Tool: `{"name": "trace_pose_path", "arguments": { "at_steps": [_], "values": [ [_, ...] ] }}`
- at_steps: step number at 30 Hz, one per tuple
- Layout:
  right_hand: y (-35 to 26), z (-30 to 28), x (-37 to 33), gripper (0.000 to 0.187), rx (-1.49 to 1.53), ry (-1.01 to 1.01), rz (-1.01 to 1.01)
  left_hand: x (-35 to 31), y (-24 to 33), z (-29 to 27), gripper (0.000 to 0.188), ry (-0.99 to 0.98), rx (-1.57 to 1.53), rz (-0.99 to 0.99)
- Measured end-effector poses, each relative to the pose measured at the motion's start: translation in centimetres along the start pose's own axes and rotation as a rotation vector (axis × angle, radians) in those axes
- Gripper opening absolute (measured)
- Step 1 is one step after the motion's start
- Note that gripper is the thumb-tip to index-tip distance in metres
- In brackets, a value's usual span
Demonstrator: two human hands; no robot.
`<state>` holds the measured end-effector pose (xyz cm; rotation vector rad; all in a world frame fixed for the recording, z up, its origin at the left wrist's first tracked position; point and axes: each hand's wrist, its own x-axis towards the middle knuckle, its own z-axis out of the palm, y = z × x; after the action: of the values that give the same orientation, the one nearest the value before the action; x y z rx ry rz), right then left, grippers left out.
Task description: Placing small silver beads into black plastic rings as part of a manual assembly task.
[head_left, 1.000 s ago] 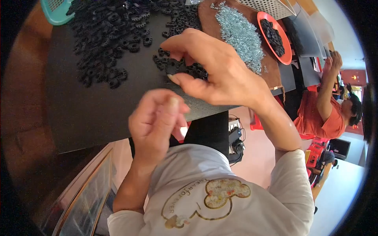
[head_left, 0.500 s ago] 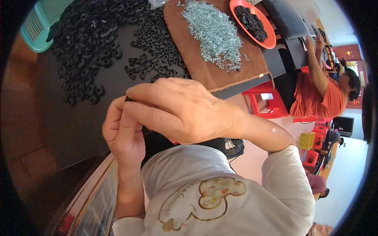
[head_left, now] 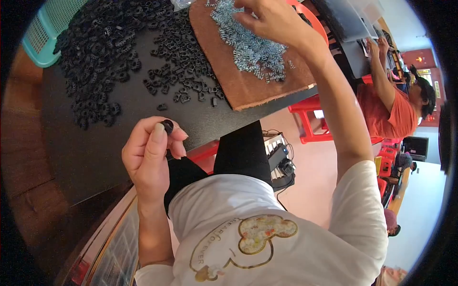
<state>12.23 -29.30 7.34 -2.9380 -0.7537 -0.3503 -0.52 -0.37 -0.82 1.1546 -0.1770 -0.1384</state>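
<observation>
Between the thumb and fingers of my left hand [head_left: 150,150] is a small black plastic part [head_left: 167,126], held just over the table's near edge. My right hand [head_left: 276,21] reaches out above a heap of small silver springs [head_left: 260,55], its thumb and fingers apart; the upper part of this hand is cut off by the picture's edge. The springs lie on a brown cloth mat [head_left: 248,93]. Left of the mat spread many small black clips [head_left: 183,52], and farther left is a big pile of ring-like black parts [head_left: 100,47].
A turquoise basket [head_left: 40,55] stands at the far left corner of the dark table [head_left: 95,162]. Behind my right forearm is an orange-red dish [head_left: 320,26]. A red stool [head_left: 305,117] stands beside the table; a person in an orange top [head_left: 389,107] works farther right.
My right hand has left my left hand and moved forward to the springs. My left hand stays near its place, and the black part in it now shows.
</observation>
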Motion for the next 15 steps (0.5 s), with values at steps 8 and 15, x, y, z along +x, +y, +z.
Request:
{"name": "trace_pose_path", "arguments": {
  "at_steps": [8,15],
  "values": [
    [-0.3,-0.4,1.5,0.024,0.057,-0.228,0.002,-0.2,-0.1,0.2,0.019,0.013,0.028,0.004],
    [-0.6,0.5,1.6,0.018,0.152,-0.139,-0.019,-0.3,0.0,0.2,0.019,0.019,0.047,-0.002]
  ]
}}
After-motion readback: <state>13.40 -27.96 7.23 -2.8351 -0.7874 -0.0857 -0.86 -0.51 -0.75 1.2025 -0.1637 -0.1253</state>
